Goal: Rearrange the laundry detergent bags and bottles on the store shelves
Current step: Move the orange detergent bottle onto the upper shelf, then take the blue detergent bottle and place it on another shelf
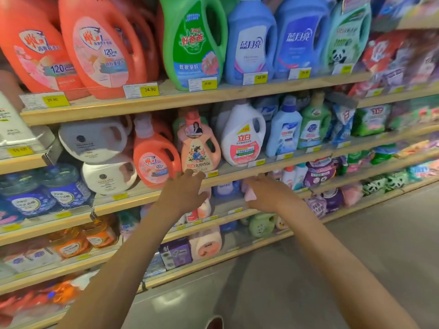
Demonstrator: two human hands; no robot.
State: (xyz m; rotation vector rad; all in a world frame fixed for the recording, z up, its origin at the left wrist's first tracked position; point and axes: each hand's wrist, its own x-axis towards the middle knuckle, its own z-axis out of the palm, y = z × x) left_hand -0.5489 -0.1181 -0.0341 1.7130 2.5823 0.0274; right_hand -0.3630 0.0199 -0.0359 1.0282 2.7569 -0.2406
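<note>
Shelves (pixel 175 99) as I see them: white bottle (pixel 242 141), orange bottle (pixel 154 160), peach bottle (pixel 198 148) upright between them, left hand (pixel 184 193) straight-fingered touching its base, right hand (pixel 268 193) over pink pack (pixel 250 195), grip indiscernible.

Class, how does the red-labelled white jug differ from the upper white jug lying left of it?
The red-labelled jug stands upright; the upper jug lies sideways atop another. The red-labelled jug's label is red and pink; the upper jug's is plain. Both are white with handles.
</note>
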